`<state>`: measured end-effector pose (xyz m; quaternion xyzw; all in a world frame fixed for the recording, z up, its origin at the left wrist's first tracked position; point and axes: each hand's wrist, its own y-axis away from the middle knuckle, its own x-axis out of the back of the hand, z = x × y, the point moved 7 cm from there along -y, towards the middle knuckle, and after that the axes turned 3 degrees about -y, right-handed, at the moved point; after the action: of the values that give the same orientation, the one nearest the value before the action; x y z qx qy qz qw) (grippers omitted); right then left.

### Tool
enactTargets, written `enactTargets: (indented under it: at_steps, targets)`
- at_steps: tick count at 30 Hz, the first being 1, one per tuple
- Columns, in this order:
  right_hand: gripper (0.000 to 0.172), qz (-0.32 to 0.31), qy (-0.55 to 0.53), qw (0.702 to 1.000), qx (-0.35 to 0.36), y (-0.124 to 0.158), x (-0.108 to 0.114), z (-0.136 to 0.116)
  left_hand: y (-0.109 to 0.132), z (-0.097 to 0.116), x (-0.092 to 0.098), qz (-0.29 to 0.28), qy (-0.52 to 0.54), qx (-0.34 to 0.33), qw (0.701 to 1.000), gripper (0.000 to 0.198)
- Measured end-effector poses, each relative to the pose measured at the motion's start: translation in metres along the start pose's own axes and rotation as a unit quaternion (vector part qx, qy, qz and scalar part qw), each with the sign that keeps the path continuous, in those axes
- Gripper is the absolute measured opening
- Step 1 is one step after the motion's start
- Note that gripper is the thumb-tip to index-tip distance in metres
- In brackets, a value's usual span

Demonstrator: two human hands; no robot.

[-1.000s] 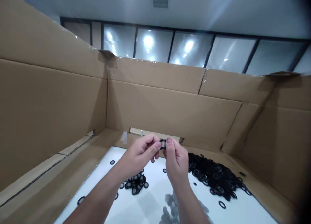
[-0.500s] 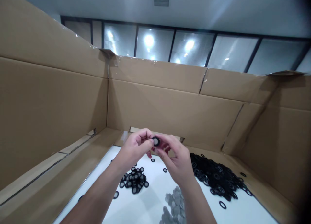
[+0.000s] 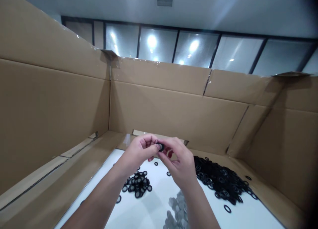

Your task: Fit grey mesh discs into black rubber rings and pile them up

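A small black rubber ring (image 3: 160, 146) with a pale centre is pinched between the fingertips of my left hand (image 3: 140, 152) and my right hand (image 3: 178, 163), above the far part of a white surface (image 3: 149, 210). It is tilted, and my fingers hide part of it. Below my hands lies a small heap of black rings with grey centres (image 3: 138, 186). A large pile of plain black rings (image 3: 221, 181) lies to the right of my right hand. Grey discs (image 3: 177, 209) are heaped near my right forearm.
Tall brown cardboard walls (image 3: 174, 111) surround the white surface on the left, far and right sides. Several loose black rings, such as one (image 3: 227, 208) at lower right, lie apart from the piles. Frosted, lit window panels (image 3: 196, 46) stand beyond the cardboard.
My hands have turned the ring from nearly edge-on to a more open face, then tilted it again. My right hand has rotated and moved slightly right. The piles look unchanged.
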<state>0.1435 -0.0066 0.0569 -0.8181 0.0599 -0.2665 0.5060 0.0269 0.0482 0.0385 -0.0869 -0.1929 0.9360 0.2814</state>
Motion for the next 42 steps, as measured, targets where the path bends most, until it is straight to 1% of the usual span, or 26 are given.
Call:
enactTargets:
  at_steps: [4,7,8,12,14,18,25,27,31,33,35,37,39,42]
  targets:
    - [0.018,0.024,0.016,1.0,-0.01,-0.001,-0.002,-0.001,0.001,-0.002,-0.003,0.005,-0.015,0.005,1.0,0.014]
    - [0.02,0.051,0.039,0.997,-0.03,0.0,0.0,0.0,0.001,-0.004,-0.005,-0.001,-0.013,0.003,1.0,0.012]
    - [0.02,0.05,0.039,0.997,-0.033,0.0,0.0,0.0,0.001,-0.004,-0.004,-0.001,-0.012,0.003,1.0,0.013]
    - [0.022,-0.012,-0.005,1.0,-0.014,-0.001,-0.002,0.001,0.001,-0.003,0.002,0.019,-0.019,0.009,1.0,0.017]
    - [0.022,-0.02,-0.015,1.0,-0.006,-0.001,0.0,0.001,0.001,-0.001,0.003,0.025,-0.03,0.013,0.999,0.018]
    - [0.016,0.007,0.012,1.0,-0.011,0.0,0.003,0.003,0.001,-0.002,0.0,0.018,-0.038,0.022,0.999,0.018]
    - [0.016,0.077,0.059,0.995,-0.001,0.003,0.001,0.0,-0.001,-0.006,-0.001,0.01,-0.03,0.017,0.999,0.02]
    - [0.016,0.062,0.052,0.997,-0.017,0.001,0.001,0.002,-0.002,-0.005,0.001,0.01,-0.031,0.015,0.999,0.022]
    - [0.015,-0.023,0.008,0.998,-0.051,-0.002,-0.001,0.009,0.001,0.002,0.011,0.016,-0.063,0.016,0.998,0.024]
    - [0.011,-0.034,-0.001,0.998,-0.057,-0.002,0.001,0.012,0.004,0.005,0.014,0.013,-0.104,0.027,0.994,0.023]
    - [0.021,-0.042,0.016,0.997,-0.061,-0.001,0.001,0.014,0.006,0.006,0.016,0.005,-0.138,0.039,0.99,0.022]
    - [0.03,-0.052,0.04,0.996,-0.062,0.001,-0.002,0.016,0.005,0.006,0.015,0.002,-0.147,0.037,0.988,0.022]
    - [0.033,-0.034,0.054,0.996,-0.062,0.003,-0.003,0.017,0.004,0.005,0.013,0.006,-0.143,0.026,0.989,0.024]
    - [0.038,0.048,0.06,0.995,-0.068,0.005,0.003,0.018,0.002,0.003,0.006,-0.01,-0.145,0.007,0.989,0.033]
